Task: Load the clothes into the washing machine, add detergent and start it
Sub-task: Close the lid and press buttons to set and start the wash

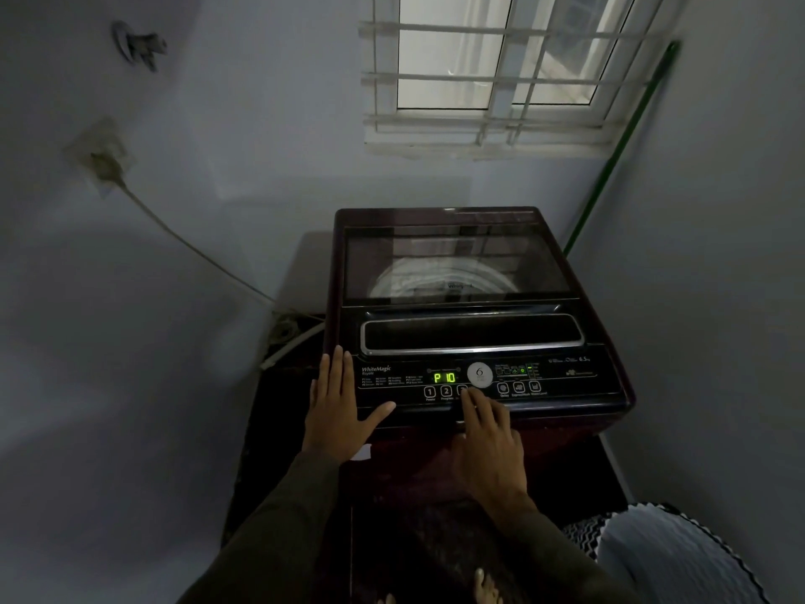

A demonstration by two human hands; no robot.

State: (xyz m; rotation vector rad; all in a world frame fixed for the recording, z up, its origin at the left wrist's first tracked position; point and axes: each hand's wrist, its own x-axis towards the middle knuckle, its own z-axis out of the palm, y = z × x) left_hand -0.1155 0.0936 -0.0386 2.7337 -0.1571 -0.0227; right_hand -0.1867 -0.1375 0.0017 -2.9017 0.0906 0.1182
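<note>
Foot (485, 586): bare, at the bottom edge, cut off by the frame; too dark for detail.
Ribbed white object (679, 555): bottom right corner, mostly out of frame; couldn't tell what it was.
Sleeves: dark, both forearms covered down to the wrists.
Left hand (339, 407): flat on the front left corner of the washing machine (566, 429), fingers straight and together, thumb spread right, gripping nothing.
Right hand (488, 433): fingers reached forward, gripping nothing, index tip on the third button (461, 390); the finger hid that button's label.
Buttons: "1 Power" (430, 391) and "2 Program" (446, 391) readable just left of the fingertip; three icon buttons to the right, captions blurry.
Display (444, 377): lit green, read "P 10".
Program list: small print left of the display, unreadable.
Round badge (479, 373): white, marked "6", just above the right index finger.
Lid (457, 263): glass, closed. Drum rim faintly visible through it; reflections hid whatever was inside.
Green pole (618, 150): leaned in the corner behind the machine, lower end hidden by it.
Socket (102, 161): on the left wall, blurred; cable (196, 250) ran down from it behind the machine.
Wall fitting (139, 43): upper left, too blurred to identify.
Window (496, 71): barred, top cut off.
</note>
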